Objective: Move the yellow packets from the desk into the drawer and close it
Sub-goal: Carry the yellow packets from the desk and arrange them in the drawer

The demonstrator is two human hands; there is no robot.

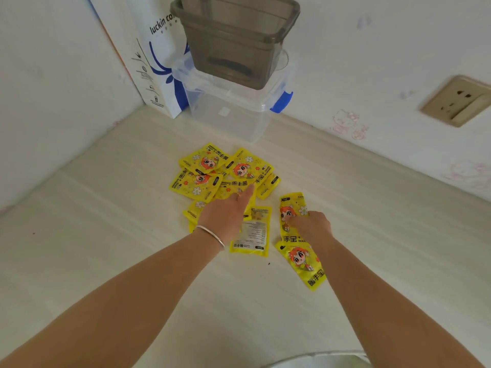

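Several yellow packets (240, 170) with a cartoon figure lie scattered on the pale desk (106, 235). My left hand (225, 213), with a silver bracelet on the wrist, lies flat on the middle of the pile, fingers stretched forward. My right hand (309, 224) is curled around one yellow packet (291, 208) at the right of the pile. Another packet (307, 264) lies just under that wrist. One packet (252, 235) lies back side up between my hands. No drawer is in view.
A clear plastic box (228, 112) with blue clips stands at the back of the desk, a grey tub (233, 38) stacked on it. A white and blue paper bag (154, 62) leans in the corner. A wall socket (457, 100) is at the right.
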